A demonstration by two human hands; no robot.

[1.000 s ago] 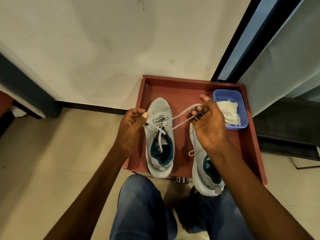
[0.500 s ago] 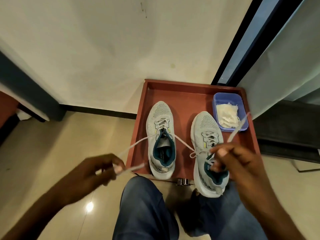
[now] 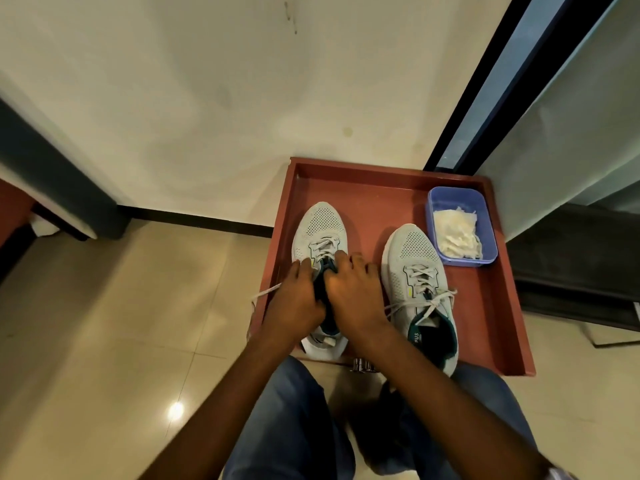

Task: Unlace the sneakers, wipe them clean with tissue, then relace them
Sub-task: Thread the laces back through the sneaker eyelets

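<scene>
head view, hands (image 3: 325, 296) on left sneaker (image 3: 320, 237) (laced)

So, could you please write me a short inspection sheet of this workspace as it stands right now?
Surface: red-brown wooden tray on the beige tiled floor.
Job's things: two grey mesh sneakers, left sneaker and right sneaker, both laced; white tissue in a blue plastic tub.
Clutter: a small metal object at the tray's near edge, unclear.
Hands: left hand and right hand both on the left sneaker; grip unclear.
Cables: nothing seen.
Surroundings: cream wall, dark door frame.
</scene>
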